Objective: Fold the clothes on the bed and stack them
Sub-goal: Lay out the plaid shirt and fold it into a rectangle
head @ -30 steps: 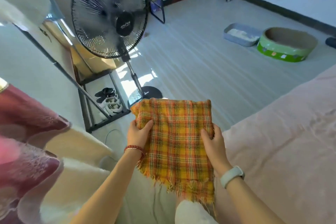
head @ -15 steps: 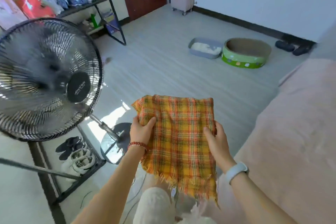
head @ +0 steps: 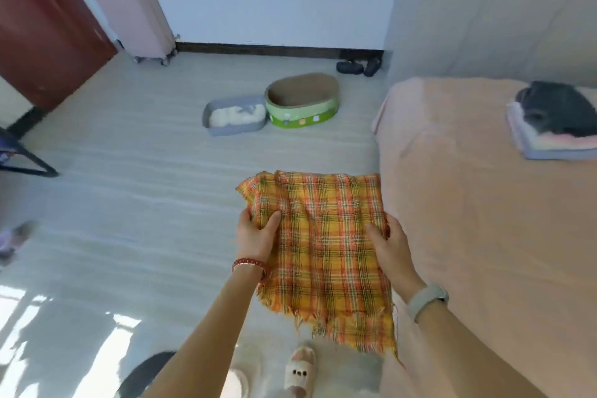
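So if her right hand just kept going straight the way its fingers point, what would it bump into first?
Probably nothing soon: the right hand, gripping the plaid cloth, points over bare floor toward the green oval tray, though depth is hard to judge.

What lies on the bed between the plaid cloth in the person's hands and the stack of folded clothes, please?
Only bare pink bed cover lies between the plaid cloth and the stack of folded clothes, in the head view.

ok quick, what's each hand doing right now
left hand: gripping the plaid cloth at its left edge
right hand: gripping the same cloth at its right edge
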Demonstrator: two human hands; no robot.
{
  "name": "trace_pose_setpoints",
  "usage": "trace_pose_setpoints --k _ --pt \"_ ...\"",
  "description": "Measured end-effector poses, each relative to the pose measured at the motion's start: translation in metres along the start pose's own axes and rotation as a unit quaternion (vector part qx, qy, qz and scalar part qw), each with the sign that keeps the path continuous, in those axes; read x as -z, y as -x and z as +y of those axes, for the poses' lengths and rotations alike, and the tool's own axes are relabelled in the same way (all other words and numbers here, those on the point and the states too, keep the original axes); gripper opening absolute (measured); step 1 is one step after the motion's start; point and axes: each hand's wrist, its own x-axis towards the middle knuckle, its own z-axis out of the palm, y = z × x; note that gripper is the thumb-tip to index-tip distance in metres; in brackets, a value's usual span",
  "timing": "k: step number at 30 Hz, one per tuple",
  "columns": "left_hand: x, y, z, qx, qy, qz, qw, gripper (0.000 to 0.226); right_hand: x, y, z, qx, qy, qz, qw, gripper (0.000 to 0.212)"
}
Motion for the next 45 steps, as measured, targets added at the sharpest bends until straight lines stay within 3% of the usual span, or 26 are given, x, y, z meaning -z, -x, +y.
trace_pose_setpoints --k 10,20,25,35,41,45 --pt "-0.132 -0.125 0.089 -0.049 -0.053 -0.154 0.985 0.053 0.05 -0.115 -0.026 -0.038 -0.032 0.177 0.983 0.036" --pt "-0.393 -0.218 0.215 -0.107 -0.106 -0.298 0.942 0.051 0.196 -0.294 -0.024 -0.072 -0.104 0.336 0.933 0.038" --pt "-0.52 -0.246 0.281 -0.123 -0.163 -0.391 0.897 0.055 0.267 -0.359 -0.028 -0.114 -0.187 0.392 0.893 0.025" --pt "-0.778 -0.265 0.373 -0.238 -0.252 -0.531 0.773 0.055 0.382 -0.481 -0.016 -0.135 -0.239 0.551 0.788 0.025" --pt "-0.94 -0.284 0.401 -0.29 -0.244 -0.578 0.723 0.051 0.463 -0.579 -0.005 -0.165 -0.231 0.626 0.726 0.053" --pt "-1.025 -0.297 0.389 -0.295 -0.24 -0.609 0.696 0.048 0.504 -0.628 0.023 -0.178 -0.212 0.65 0.708 0.057"
